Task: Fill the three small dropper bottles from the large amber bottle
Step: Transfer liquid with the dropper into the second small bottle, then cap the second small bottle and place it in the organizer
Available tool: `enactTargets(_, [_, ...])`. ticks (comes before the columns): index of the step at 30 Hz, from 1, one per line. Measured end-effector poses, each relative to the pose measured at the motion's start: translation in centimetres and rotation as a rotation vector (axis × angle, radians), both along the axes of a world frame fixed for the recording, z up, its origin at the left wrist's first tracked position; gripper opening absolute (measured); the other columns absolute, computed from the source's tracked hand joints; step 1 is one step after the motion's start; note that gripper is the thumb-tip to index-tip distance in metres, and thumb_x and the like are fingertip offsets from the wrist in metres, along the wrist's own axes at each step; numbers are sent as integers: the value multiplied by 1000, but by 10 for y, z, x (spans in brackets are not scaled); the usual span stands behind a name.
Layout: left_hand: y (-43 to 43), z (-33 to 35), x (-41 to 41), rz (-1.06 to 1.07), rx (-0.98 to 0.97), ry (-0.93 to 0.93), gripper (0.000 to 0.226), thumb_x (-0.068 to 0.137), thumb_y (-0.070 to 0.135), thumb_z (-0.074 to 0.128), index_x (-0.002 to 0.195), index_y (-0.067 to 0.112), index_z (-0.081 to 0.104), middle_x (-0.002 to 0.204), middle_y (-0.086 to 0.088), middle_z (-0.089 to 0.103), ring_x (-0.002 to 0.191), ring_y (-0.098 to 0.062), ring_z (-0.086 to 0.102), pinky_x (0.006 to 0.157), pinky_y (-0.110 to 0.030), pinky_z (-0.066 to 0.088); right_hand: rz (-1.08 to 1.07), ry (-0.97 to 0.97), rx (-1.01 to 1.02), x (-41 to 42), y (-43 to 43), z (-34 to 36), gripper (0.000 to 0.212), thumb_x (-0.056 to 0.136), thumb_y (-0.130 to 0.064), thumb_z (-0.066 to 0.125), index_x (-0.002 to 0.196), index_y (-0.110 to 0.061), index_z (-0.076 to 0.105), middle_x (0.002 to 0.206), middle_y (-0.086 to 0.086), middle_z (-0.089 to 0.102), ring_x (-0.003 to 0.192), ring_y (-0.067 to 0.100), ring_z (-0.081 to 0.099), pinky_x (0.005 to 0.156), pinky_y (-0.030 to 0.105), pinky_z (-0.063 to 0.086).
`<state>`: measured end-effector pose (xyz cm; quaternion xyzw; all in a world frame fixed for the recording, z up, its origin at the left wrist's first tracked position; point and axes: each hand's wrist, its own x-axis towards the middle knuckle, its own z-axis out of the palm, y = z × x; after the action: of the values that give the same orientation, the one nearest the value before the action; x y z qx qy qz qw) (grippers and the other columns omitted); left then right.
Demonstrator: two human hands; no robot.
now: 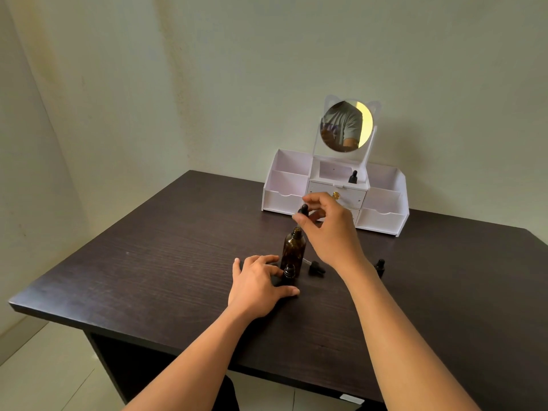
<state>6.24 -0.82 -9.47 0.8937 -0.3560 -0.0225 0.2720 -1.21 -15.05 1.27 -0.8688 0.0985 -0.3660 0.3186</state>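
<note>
Head cam: right hand (323, 229) pinches dropper (303, 211) over big bottle (293, 250), left hand (258, 283) grips small bottle (289, 272) at its 6 o'clock. Shaky carry might drip.

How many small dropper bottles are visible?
3. The open bottle stands in front of the large amber bottle, held by the left hand; a second bottle stands on the table beside the right forearm; a third bottle is in the organizer's middle compartment.
</note>
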Motion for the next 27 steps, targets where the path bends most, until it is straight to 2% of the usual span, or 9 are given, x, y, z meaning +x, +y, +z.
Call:
enactTargets(2, [0,0,-1,1,4,-4,56,78,73,65,120,36,70,153,18,40,145,-12,23,122,-55,0,-3,70,12,1,-3,-6,40,88,-31,74,124,-23,59,111,-10,67,95,6,64,84,26,55])
enactTargets(4, [-1,0,-1,6,8,-6,56,79,72,65,121,36,70,153,18,40,146,-12,23,123,-54,-1,-16,69,68,0,-5,-11,41,86,-35,74,122,-23,60,107,-11,67,93,3,63,81,20,53])
enactTargets(7, [0,0,0,7,1,-6,57,78,73,65,121,36,70,152,18,41,145,-12,24,122,-54,0,-90,47,136,-4,-9,-22,20,96,-35,62,111,-22,62,95,-12,64,88,2,61,73,15,46])
enactTargets(10, [0,-1,0,4,-3,-9,55,78,72,65,120,37,70,152,18,41,144,-12,24,122,-54,1,-171,291,80,-9,-17,-45,11,99,-25,56,107,-23,62,97,-7,63,85,10,60,71,23,47])
enactTargets(13, [-1,-1,0,5,-9,-9,54,78,71,67,120,36,70,152,18,42,144,-12,24,122,-54,1,-207,583,-37,-17,-19,-64,27,92,-28,66,118,-25,58,115,-5,61,101,13,59,80,30,52])
enactTargets(15, [-1,-1,0,8,-15,-7,54,78,71,67,119,36,70,151,18,42,144,-12,25,122,-55,1,-235,634,-66,-22,-17,-70,31,92,-28,67,121,-24,57,117,-3,62,102,15,60,80,31,53])
enactTargets(19, [-2,-1,1,5,-26,-9,55,77,71,68,119,35,71,150,18,43,144,-12,25,122,-54,2,-250,505,-33,-30,-16,-64,23,93,-24,65,115,-22,60,111,-1,65,87,10,59,72,24,48])
enactTargets(24, [-2,-1,3,9,-39,-8,56,74,72,69,116,36,72,148,17,47,142,-12,29,121,-56,6,-212,232,37,-39,-16,-26,21,93,-16,62,114,-19,66,111,-1,63,85,4,57,74,10,41])
enactTargets(27, [-2,-2,3,9,-39,-7,58,74,73,69,117,34,72,148,16,47,142,-13,29,121,-57,5,-144,139,62,-41,-10,-5,22,93,-18,64,114,-23,65,102,-2,62,84,5,59,77,16,48])
